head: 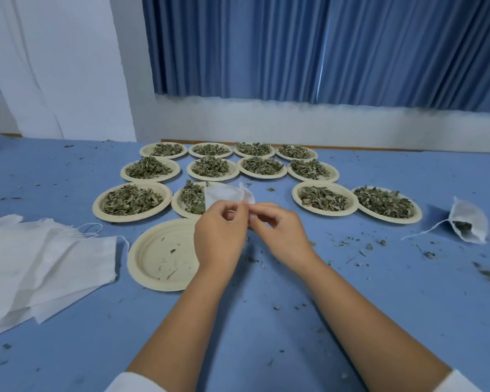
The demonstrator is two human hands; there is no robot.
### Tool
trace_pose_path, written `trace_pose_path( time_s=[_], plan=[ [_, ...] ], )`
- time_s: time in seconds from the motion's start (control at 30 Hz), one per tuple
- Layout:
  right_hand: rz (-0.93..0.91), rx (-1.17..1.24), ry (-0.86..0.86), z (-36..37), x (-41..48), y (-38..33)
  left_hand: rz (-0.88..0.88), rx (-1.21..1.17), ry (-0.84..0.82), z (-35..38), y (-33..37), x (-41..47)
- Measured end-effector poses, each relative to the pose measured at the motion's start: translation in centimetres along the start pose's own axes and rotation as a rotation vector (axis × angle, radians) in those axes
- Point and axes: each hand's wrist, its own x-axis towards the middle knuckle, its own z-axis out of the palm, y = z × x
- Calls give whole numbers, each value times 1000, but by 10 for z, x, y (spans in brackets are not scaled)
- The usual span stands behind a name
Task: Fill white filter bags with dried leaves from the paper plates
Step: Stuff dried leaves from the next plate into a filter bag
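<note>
Seen from the head camera, both hands meet over the middle of the blue surface [266, 321]. The left hand [221, 233] and the right hand [280, 236] have their fingers curled, and each pinches the near edge of a white filter bag [224, 193] between thumb and fingertips. The bag stands up from the fingers, above the surface, and hides part of one leaf plate just behind it. Whether its mouth is open cannot be told.

Twelve paper plates [96, 206] heaped with dried leaves [130, 200] lie in three rows beyond the hands, four to a row, with a gap in the nearest row behind the held bag. An empty plate [159, 250], with only a few crumbs on it, lies just left of the left wrist and nearer than the others.

At the left edge rests a pile of flat bags [46, 267] with loose strings. Far to the right lies a filled bag [470, 219], dark leaves showing at its mouth and its string trailing left. Leaf crumbs [374, 246] are scattered across the surface, thickest on the right. Blue curtains [266, 46] hang behind, and white cuffs [130, 383] show at the bottom.
</note>
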Motion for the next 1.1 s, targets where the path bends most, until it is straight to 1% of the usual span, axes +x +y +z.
trace_pose_path(
  time_s=[0.1,0.17,0.2,0.27,0.33,0.43,0.53,0.63,0.7,0.77,0.9,0.97,1.1],
  plan=[
    [163,123,-54,-4,4,8,21,64,27,5,-2,3],
    [251,74,10,-12,12,15,69,146,25,6,-5,4],
    [261,-29,66,-20,17,20,99,199,8,6,-8,6],
    [240,-373,150,-40,24,35,145,323,-46,6,-13,8],
    [266,-675,165,-64,29,50,179,427,-83,6,-16,9],
    [403,-870,149,-89,33,66,227,461,-109,7,-15,7],
    [473,-926,111,-98,35,73,192,393,-170,7,-14,6],
    [470,-912,125,-97,35,73,140,360,-223,7,-14,3],
    [440,-899,144,-94,33,72,136,343,-209,6,-15,3],
    [410,-898,157,-92,31,68,134,330,-160,3,-14,4],
    [331,-938,153,-88,27,60,151,357,-13,-7,-14,5],
    [307,-966,112,-86,27,53,151,358,40,-12,-14,6],
    [226,-1016,-85,-69,21,30,171,344,162,-21,-12,13]
  ],
)
